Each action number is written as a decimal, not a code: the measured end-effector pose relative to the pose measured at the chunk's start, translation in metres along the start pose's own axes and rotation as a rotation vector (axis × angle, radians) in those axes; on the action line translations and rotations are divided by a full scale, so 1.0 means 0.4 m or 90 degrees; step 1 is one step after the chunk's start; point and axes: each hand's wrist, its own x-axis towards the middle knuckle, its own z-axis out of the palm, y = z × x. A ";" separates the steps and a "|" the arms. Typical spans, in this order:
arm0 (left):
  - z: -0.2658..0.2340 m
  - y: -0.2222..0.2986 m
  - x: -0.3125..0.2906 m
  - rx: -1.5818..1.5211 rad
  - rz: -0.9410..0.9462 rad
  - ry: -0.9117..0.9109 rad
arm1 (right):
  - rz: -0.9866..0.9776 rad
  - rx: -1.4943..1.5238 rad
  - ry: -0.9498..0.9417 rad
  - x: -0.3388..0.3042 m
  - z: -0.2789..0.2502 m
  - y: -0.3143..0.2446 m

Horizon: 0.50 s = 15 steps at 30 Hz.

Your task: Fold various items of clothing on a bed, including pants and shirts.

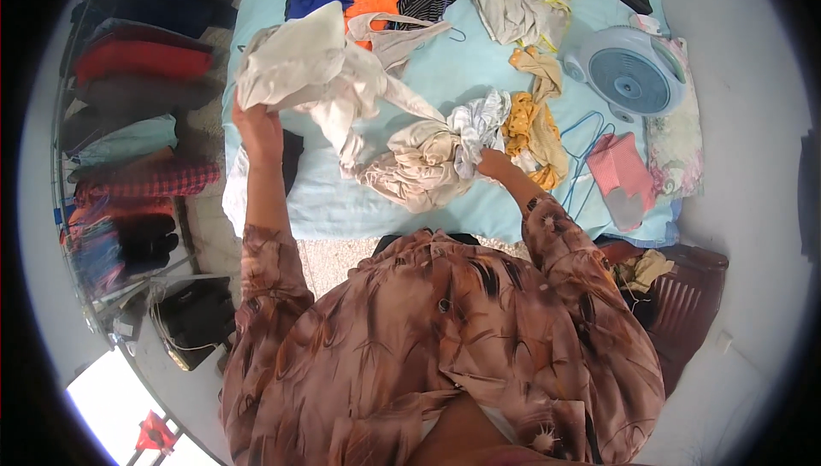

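Left hand (259,131) clutches limp white fabric garment (299,64); right hand (493,164) grips crumpled pale-blue patterned cloth (481,120). Best kept apart, lifting slowly, lest rumpled beige fabric (419,165) between snag.

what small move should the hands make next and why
Perhaps draw the left hand farther left: it holds the white garment, whose trailing strip seems to reach the beige cloth, while the right hand is at the pale cloth beside it.
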 end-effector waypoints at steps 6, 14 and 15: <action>-0.099 -0.265 -0.015 0.396 -0.270 -0.005 | -0.024 0.191 -0.356 -0.088 -0.194 -0.016; -0.159 -0.493 -0.184 0.783 0.179 -0.143 | -0.060 0.854 -0.129 -0.237 -0.496 0.158; -0.140 -0.497 -0.204 0.759 0.224 -0.245 | -0.052 0.905 -0.145 -0.250 -0.522 0.218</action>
